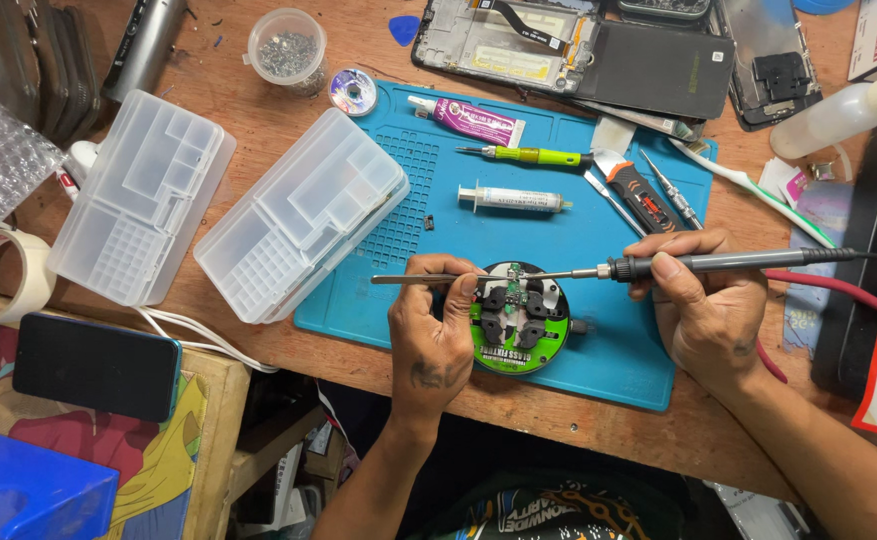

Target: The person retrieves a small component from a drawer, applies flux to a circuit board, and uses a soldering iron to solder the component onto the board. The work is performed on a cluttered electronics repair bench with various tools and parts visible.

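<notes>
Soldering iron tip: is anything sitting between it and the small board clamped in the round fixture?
Nothing visible blocks it. The soldering iron in the right hand reaches the small board on the round fixture from the right; the left hand and its tweezers come in from the opposite side.

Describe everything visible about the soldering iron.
The soldering iron is slim, with a grey handle, black collar and thin metal tip. It lies nearly level in the right hand, tip pointing left onto the small board clamped in the round green fixture. Its dark cord trails right.
</notes>
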